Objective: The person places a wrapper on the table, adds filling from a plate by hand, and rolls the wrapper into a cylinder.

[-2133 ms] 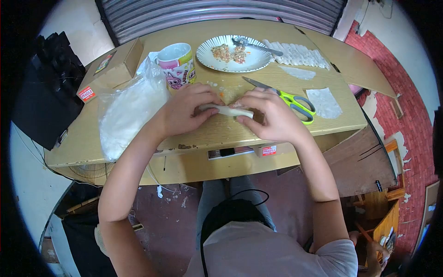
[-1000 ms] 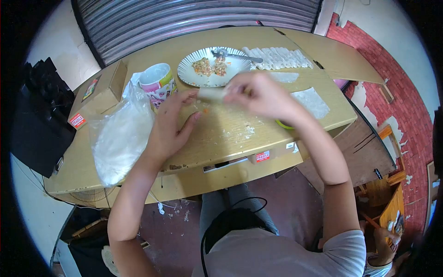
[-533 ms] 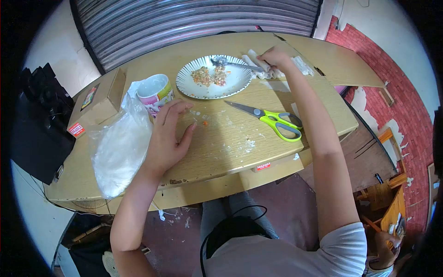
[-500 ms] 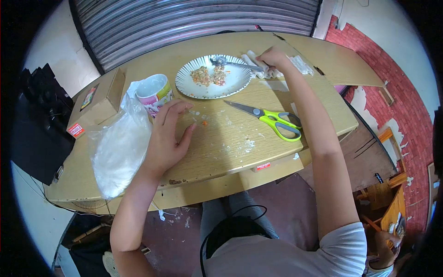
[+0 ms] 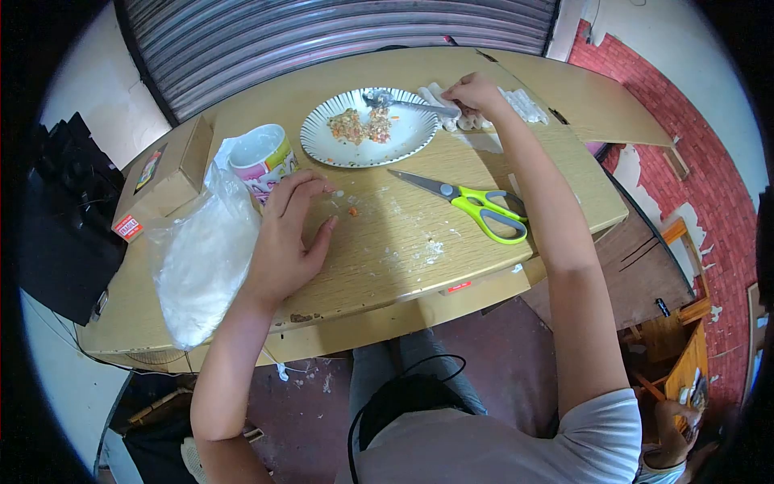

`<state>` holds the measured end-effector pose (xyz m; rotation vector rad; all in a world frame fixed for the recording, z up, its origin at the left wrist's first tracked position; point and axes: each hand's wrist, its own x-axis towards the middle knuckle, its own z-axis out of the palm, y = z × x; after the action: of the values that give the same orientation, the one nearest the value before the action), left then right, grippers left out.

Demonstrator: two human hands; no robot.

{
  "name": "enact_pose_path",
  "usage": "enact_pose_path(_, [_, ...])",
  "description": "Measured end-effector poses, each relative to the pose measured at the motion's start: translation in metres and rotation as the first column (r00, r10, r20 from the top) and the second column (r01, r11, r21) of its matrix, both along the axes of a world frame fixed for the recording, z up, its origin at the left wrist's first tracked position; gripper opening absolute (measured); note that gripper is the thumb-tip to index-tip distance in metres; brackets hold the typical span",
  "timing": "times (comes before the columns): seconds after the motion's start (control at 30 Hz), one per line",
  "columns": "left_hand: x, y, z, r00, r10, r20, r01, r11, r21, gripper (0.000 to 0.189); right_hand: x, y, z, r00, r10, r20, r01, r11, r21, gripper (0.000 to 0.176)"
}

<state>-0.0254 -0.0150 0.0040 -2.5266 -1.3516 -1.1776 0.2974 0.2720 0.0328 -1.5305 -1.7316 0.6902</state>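
Note:
My right hand [image 5: 479, 95] reaches to the far side of the table, its fingers bent down onto a row of white rolls [image 5: 516, 105] that look like wrapped spring rolls. It pinches one of them; the fingertips are partly hidden. Beside it stands a white paper plate [image 5: 322, 149] with chopped filling [image 5: 347, 127] in two heaps. A metal spoon [image 5: 407, 104] lies across the plate, its handle pointing toward my right hand. My left hand [image 5: 289, 234] rests on the table next to a patterned cup [image 5: 263, 161], thumb and fingers apart, holding nothing.
Green-handled scissors [image 5: 476, 208] lie right of the middle. A plastic bag of white stuff [image 5: 197, 274] and a cardboard box [image 5: 165, 177] occupy the left side. White specks dot the tabletop [image 5: 363, 266]. Another person's hand [image 5: 676, 423] shows at the lower right.
The view has shifted slightly. My right hand stays at the white rolls, its knuckles a little higher and the fingers slightly repositioned. My left hand has hardly moved.

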Motion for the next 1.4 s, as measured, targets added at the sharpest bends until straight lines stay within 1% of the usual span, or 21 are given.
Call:
enact_pose_path(0.1, [0.0,0.0,0.0,1.0,-0.002,-0.017,0.002,1.0,0.001,0.046,0.0,-0.007,0.001,0.999,0.007,-0.035,-0.006,1.0,0.021,0.028])
enact_pose_path(0.17, [0.0,0.001,-0.001,1.0,-0.005,-0.015,0.005,1.0,-0.006,0.046,0.0,-0.002,-0.003,0.998,0.01,0.056,-0.012,0.999,0.032,0.026])
enact_pose_path(0.2, [0.0,0.001,-0.001,1.0,-0.005,-0.015,0.004,1.0,-0.007,0.046,-0.001,-0.005,-0.002,0.998,0.011,0.056,-0.012,0.999,0.031,0.026])
enact_pose_path(0.27, [0.002,0.001,0.0,1.0,-0.006,0.001,0.006,0.999,0.045,0.043,-0.005,-0.013,0.003,0.985,-0.039,0.167,0.032,0.999,0.042,0.029])
enact_pose_path(0.3, [0.003,0.0,0.0,1.0,-0.006,0.002,0.006,0.999,0.044,0.043,-0.003,-0.011,0.001,0.985,-0.038,0.168,0.032,0.999,0.041,0.029])
enact_pose_path(0.37, [0.002,0.0,0.0,1.0,-0.001,-0.008,0.001,0.999,0.035,0.043,-0.002,-0.007,-0.002,0.982,-0.074,0.176,0.046,0.986,0.158,0.033])
enact_pose_path(0.5, [0.003,0.0,0.0,1.0,-0.003,-0.006,0.003,1.0,0.024,0.042,-0.002,-0.005,-0.005,0.986,-0.071,0.148,0.05,0.988,0.145,0.036])
enact_pose_path(0.57, [0.003,0.0,0.0,1.0,-0.004,-0.012,0.004,0.999,0.038,0.043,-0.004,-0.006,-0.004,0.975,-0.11,0.193,0.08,0.985,0.156,0.036])
enact_pose_path(0.7, [0.001,0.0,-0.001,1.0,-0.008,-0.011,0.008,0.999,0.033,0.042,-0.01,-0.014,-0.004,0.961,-0.134,0.242,0.101,0.985,0.143,0.035])
enact_pose_path(0.8, [0.002,-0.001,0.0,1.0,0.001,-0.025,-0.001,1.0,-0.007,0.042,-0.011,-0.02,-0.003,0.948,-0.152,0.28,0.119,0.984,0.131,0.032])
enact_pose_path(0.87, [0.0,-0.001,0.0,0.999,0.005,-0.042,-0.006,1.0,-0.028,0.042,-0.012,-0.015,-0.011,0.934,-0.17,0.314,0.092,0.965,0.247,0.029])
enact_pose_path(1.0, [0.001,-0.002,0.0,0.998,0.008,-0.061,-0.01,0.999,-0.038,0.042,-0.017,-0.027,0.003,0.917,-0.136,0.374,0.064,0.978,0.199,0.028])
enact_pose_path(1.07, [0.001,-0.002,-0.002,0.999,0.017,-0.047,-0.019,0.999,-0.038,0.043,-0.02,-0.036,0.013,0.909,-0.09,0.408,0.059,0.994,0.087,0.031])
enact_pose_path(1.17, [0.0,-0.001,-0.001,0.998,0.013,-0.065,-0.017,0.998,-0.055,0.044,-0.025,-0.042,0.027,0.888,-0.089,0.451,0.066,0.996,0.066,0.033])
enact_pose_path(1.2, [0.0,-0.001,-0.001,0.998,0.015,-0.065,-0.018,0.998,-0.054,0.044,-0.027,-0.041,0.026,0.888,-0.088,0.451,0.064,0.996,0.068,0.033])
enact_pose_path(1.27, [0.001,-0.002,0.0,0.997,0.014,-0.081,-0.019,0.998,-0.056,0.043,-0.031,-0.038,0.026,0.876,-0.079,0.476,0.002,0.987,0.161,0.035])
enact_pose_path(1.3, [0.001,-0.002,0.001,0.996,0.016,-0.083,-0.021,0.998,-0.054,0.043,-0.033,-0.031,0.023,0.877,-0.078,0.475,0.0,0.987,0.163,0.035])
enact_pose_path(1.37, [0.001,-0.003,0.002,0.997,0.021,-0.074,-0.027,0.996,-0.08,0.041,-0.033,-0.014,0.018,0.841,0.007,0.541,-0.099,0.985,0.141,0.036])
enact_pose_path(1.4, [0.001,-0.003,0.001,0.997,0.019,-0.074,-0.025,0.996,-0.082,0.041,-0.032,-0.013,0.02,0.841,0.006,0.54,-0.097,0.985,0.14,0.036])
